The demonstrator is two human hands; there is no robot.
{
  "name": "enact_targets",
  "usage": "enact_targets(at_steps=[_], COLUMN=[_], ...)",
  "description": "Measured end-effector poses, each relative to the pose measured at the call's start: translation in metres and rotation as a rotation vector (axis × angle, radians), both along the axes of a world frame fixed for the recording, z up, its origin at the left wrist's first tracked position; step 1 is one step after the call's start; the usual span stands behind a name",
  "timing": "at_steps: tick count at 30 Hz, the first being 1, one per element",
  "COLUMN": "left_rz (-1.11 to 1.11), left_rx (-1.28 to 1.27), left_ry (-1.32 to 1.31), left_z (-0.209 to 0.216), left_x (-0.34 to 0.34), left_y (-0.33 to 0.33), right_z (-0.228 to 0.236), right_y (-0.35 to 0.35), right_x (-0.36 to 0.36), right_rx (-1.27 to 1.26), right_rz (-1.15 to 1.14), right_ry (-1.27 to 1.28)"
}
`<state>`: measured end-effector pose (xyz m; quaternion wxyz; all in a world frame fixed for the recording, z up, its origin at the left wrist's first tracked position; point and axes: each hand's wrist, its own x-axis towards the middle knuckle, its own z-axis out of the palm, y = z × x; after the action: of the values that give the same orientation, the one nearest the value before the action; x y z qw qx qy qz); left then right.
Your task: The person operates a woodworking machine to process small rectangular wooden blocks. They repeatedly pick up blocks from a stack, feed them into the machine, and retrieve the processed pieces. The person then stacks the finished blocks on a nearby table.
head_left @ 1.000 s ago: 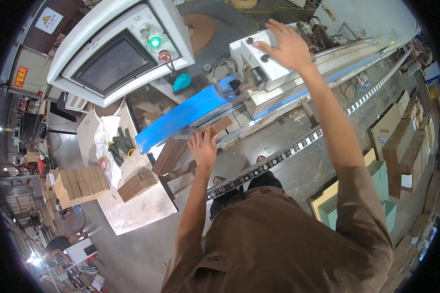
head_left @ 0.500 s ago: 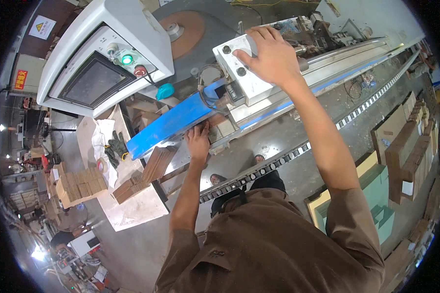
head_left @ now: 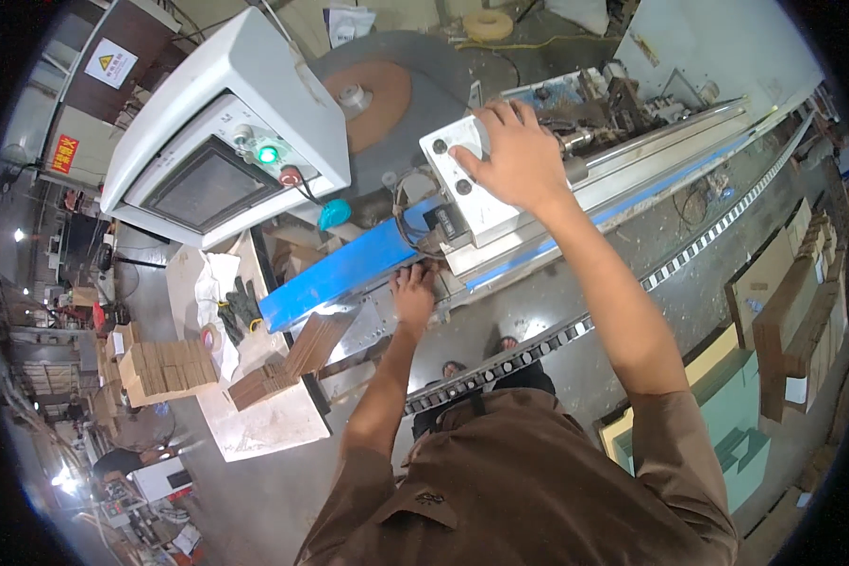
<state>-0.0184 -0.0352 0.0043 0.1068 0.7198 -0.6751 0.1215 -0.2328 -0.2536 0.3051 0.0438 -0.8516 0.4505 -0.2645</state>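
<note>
My right hand (head_left: 517, 156) lies with fingers spread over the white metal box (head_left: 486, 212) with dark round buttons, thumb on its top face. My left hand (head_left: 412, 294) is beside the right end of the long blue guard (head_left: 344, 271), over the metal bed (head_left: 373, 316) of the machine. Its fingers are stretched forward and slightly apart; what lies under the fingertips is partly hidden. Left of this hand, brown board pieces (head_left: 316, 341) lean at a slant by the guard's near side. More brown strips (head_left: 260, 381) lie on the white side table (head_left: 264, 424).
The white control cabinet (head_left: 288, 90) has a dark screen (head_left: 209, 191) and a lit green button (head_left: 268, 155). Dark gloves (head_left: 242, 304) and a tape roll (head_left: 211, 338) lie on the side table. A black cable chain (head_left: 519, 358) crosses before me. Green boards (head_left: 726, 396) stand at right.
My left hand has slid right along the bed, closer to the white box. My right hand stays on the box. The whole view has shifted, with the machine now lower in the picture.
</note>
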Motion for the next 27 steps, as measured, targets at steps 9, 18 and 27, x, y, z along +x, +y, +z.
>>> enact_targets(at_steps=[9,18,27], left_rz=[0.142,0.323,0.523], left_rx=[-0.312,-0.498,0.036], left_ry=[0.237,0.338,0.275], left_z=[0.002,0.106,0.125], left_x=[-0.016,0.107,0.182], left_y=[-0.013,0.163,0.218], right_z=[0.011,-0.001,0.021], right_y=[0.003,-0.009,0.006], right_x=[-0.002,0.001,0.01], right_rx=[0.11,0.067,0.158], right_rz=[-0.017,0.051,0.046], right_ry=[0.17,0.161,0.128])
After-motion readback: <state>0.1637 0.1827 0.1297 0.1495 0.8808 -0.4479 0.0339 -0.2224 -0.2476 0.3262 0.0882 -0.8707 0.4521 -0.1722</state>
